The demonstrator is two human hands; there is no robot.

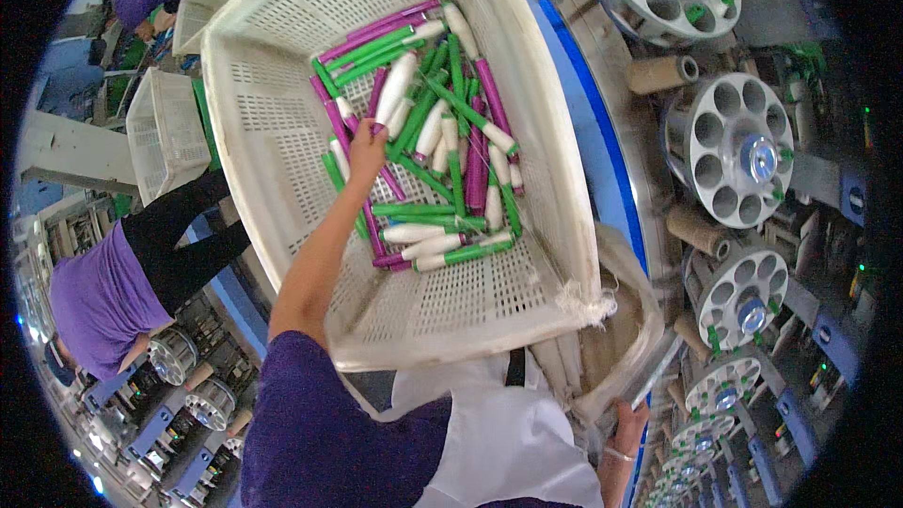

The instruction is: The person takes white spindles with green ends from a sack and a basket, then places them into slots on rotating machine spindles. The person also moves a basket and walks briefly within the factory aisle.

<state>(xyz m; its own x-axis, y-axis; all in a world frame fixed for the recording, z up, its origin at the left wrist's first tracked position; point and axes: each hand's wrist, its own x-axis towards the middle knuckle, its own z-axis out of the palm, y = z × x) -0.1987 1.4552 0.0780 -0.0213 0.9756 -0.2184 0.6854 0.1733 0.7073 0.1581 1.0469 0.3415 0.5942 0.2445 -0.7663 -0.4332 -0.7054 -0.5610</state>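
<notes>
Inside a white perforated plastic basket [221, 122] in front of me lie several green and purple yarn bobbins, some wound with white yarn and others nearly bare. My left hand [365, 152] reaches into it, fingers closed around the purple end of a bobbin of white yarn [399, 83]. This bobbin points away from me, above the others. Low on the right, my right hand [626, 428] is beside the machine's blue edge, close to a pale cloth bag [625, 320]. Its fingers are partly hidden, and whether it grips anything does not show.
Along the right runs a machine with round bobbin magazines [741, 150] and brown cones [698, 230]. A blue rail [602, 122] borders the basket. To the left, a person in purple [108, 292] bends over another machine; more white baskets [167, 127] stand behind.
</notes>
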